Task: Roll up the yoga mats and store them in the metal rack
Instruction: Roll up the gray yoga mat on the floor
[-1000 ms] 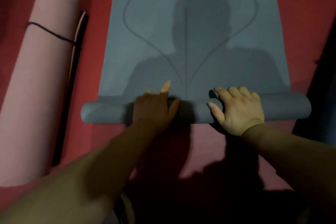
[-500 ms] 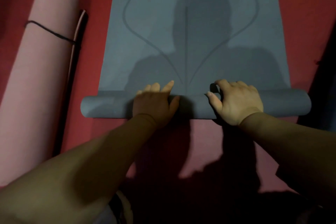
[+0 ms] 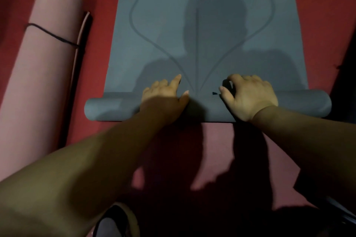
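Two mats: grey mat lying part-rolled, its flat length running on beyond; pink mat lying rolled, left of it, apart. Two hands on the grey roll: left hand pressing straight-fingered, right hand curling over it.

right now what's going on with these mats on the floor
A person is rolling up a grey printed yoga mat on the red floor. Only its near end is rolled; the rest lies flat. The left grip presses on that rolled end and the right grip curls over it. A rolled pink foam mat tied with a black cord lies alongside.
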A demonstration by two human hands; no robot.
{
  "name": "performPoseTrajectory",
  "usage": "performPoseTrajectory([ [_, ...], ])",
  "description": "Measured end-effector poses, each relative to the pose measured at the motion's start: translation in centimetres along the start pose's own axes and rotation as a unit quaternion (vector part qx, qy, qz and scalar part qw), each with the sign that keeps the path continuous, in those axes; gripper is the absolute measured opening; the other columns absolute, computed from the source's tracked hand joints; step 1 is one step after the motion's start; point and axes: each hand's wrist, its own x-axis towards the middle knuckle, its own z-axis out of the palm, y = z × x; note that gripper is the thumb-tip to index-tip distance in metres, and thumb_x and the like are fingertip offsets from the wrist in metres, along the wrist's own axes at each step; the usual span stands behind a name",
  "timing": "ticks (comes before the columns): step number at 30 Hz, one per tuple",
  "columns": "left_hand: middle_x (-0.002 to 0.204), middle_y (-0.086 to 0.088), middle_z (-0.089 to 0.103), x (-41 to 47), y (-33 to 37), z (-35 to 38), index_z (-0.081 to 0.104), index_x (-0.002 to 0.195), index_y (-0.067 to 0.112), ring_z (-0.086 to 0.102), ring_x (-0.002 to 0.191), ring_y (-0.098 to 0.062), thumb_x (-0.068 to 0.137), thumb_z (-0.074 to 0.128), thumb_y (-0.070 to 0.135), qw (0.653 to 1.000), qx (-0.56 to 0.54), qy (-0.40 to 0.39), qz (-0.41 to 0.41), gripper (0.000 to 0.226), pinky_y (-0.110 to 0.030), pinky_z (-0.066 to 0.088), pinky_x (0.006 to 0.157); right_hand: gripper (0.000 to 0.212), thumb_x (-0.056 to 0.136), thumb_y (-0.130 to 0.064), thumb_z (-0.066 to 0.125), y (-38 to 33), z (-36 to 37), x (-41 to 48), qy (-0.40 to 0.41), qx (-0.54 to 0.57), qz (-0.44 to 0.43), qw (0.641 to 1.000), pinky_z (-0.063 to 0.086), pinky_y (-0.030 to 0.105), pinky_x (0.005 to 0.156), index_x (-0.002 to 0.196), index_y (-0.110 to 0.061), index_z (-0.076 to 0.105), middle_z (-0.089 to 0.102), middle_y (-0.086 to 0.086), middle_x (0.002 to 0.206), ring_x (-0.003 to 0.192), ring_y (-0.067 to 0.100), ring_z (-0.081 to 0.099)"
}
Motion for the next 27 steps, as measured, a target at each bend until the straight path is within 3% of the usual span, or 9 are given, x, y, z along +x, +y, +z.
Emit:
performPoseTrajectory([
  [17, 0.133, -0.014, 0.062, 2.6, 0.2, -1.6, 0.018, 0.159, 0.036, 0.056, 0.12, -0.036, 0.1, 0.036, 0.051, 0.997, -0.038, -0.06, -0.019, 0.064, -0.041, 0.044, 0.092, 0.047, 0.098, -0.055, 0.04, -0.1, -1.5, 1.3, 0.031, 0.043, -0.003, 0.999, 0.047, 0.042, 0.076, 0.108, -0.015, 0.063, 0.068, 0.013, 0.096, 0.093, 0.038, 0.06],
  [22, 0.134, -0.014, 0.061, 3.1, 0.1, -1.3, 0.02, 0.159, 0.033, 0.056, 0.121, -0.036, 0.1, 0.036, 0.05, 0.997, -0.037, -0.057, -0.022, 0.063, -0.04, 0.043, 0.09, 0.069, 0.093, -0.068, 0.036, 0.8, 1.1, -4.2, 0.102, -0.03, -0.07, 0.992, 0.04, 0.047, 0.08, 0.133, -0.017, 0.058, 0.058, 0.014, 0.108, 0.092, 0.038, 0.051],
  [27, 0.132, -0.013, 0.063, 3.0, 0.3, -1.3, 0.025, 0.155, 0.03, 0.058, 0.119, -0.037, 0.101, 0.035, 0.052, 0.998, -0.049, -0.044, -0.015, 0.06, -0.04, 0.039, 0.082, 0.074, 0.092, -0.07, 0.036, 0.8, 1.7, -2.9, 0.125, -0.045, -0.061, 0.989, 0.036, 0.044, 0.075, 0.144, -0.022, 0.054, 0.055, 0.011, 0.099, 0.087, 0.035, 0.049],
])
